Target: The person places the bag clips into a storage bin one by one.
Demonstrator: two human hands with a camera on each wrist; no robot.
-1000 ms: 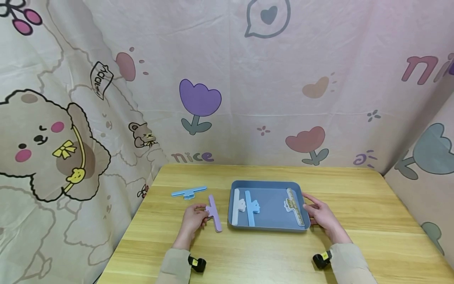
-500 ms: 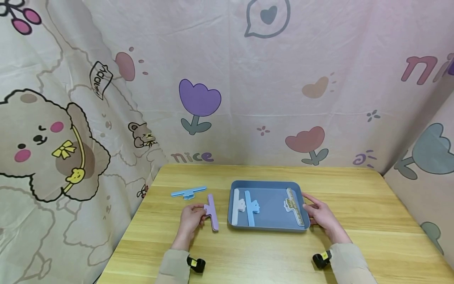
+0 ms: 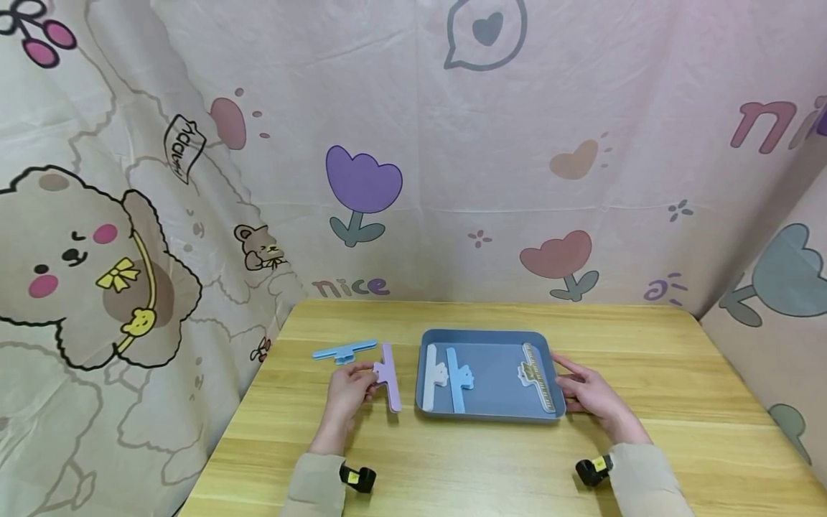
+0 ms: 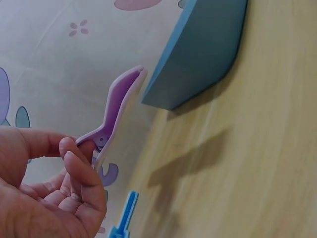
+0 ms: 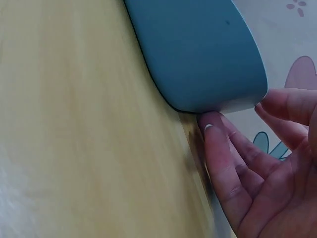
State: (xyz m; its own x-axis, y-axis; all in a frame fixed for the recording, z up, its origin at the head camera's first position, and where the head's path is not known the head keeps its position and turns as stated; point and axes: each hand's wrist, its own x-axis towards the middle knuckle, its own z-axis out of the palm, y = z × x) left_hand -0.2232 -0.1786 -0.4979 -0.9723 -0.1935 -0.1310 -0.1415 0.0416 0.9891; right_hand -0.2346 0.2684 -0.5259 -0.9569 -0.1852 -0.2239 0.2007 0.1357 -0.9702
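My left hand (image 3: pixel 349 391) pinches the handle end of a purple bag clip (image 3: pixel 390 380) between thumb and fingers. In the left wrist view the purple bag clip (image 4: pixel 119 101) hangs above the table, its shadow apart from it. Just behind that hand a blue bag clip (image 3: pixel 344 352) lies on the wood. To the right stands a blue-grey tray (image 3: pixel 500 413), holding a white clip (image 3: pixel 429 384), another blue clip (image 3: pixel 456 384) and a clear clip with gold markings (image 3: pixel 536 375). The fingertips of my right hand (image 3: pixel 591 395) touch the tray's right wall from outside, fairly straight.
Everything stands on a wooden table (image 3: pixel 478 467). Behind and beside it hangs a printed cloth (image 3: pixel 439 143) with bears and flowers. Each wrist wears a small black camera, the left camera (image 3: pixel 359 480) and the right camera (image 3: pixel 591 470).
The left hand has carried the purple clip slightly left, then a little upward in the head view, near the loose blue clip. The right hand has shifted slightly at the tray, which stays put.
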